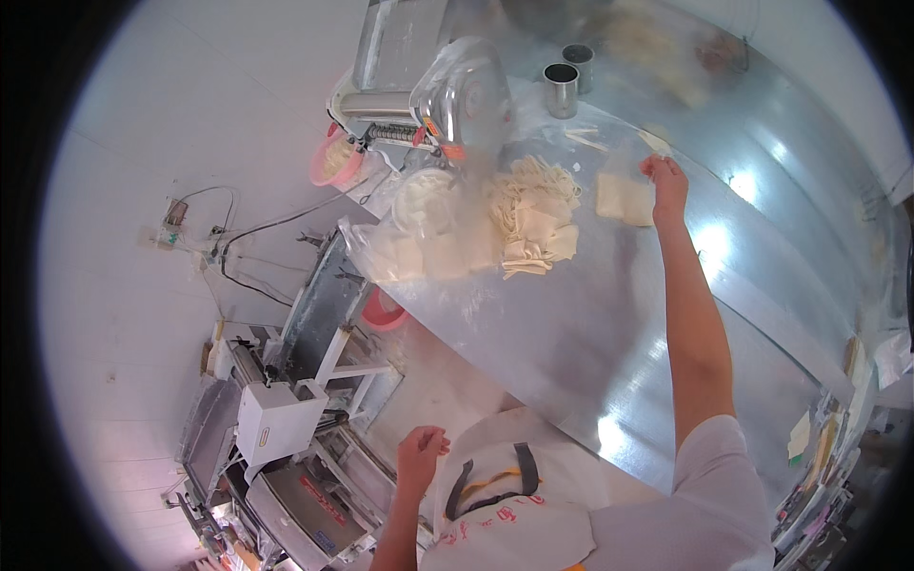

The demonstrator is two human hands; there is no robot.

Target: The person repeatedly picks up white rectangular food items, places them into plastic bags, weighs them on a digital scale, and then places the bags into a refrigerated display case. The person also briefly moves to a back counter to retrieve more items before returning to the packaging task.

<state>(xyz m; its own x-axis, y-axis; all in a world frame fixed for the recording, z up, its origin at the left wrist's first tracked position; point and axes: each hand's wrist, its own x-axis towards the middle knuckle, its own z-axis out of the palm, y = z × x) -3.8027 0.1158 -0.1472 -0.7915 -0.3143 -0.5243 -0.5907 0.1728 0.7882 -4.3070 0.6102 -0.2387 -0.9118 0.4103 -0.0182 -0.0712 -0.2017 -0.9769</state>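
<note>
My right hand [665, 187] reaches over the far side of the metal worktop [557, 342], its fingers bent at a pale flat strip [655, 143] that looks like dough. Just left of that hand lies a squarish stack of pale dough sheets [623, 198]. Farther left is a pile of cut noodles and folded dough pieces [535, 214]. My left hand [423, 450] hangs low in front of my apron, fingers curled, near no object; whether anything is inside it is not visible. A few loose strips [587, 138] lie beyond the stack.
At the back left stands a noodle-rolling machine [464, 100], with two metal cylinders [562, 91] to its right. Nearer are a white tub [426, 200] and dough sheets under plastic [407, 257]. A pink basin [335, 160] is beside the machine. Another machine [278, 421] stands at the left.
</note>
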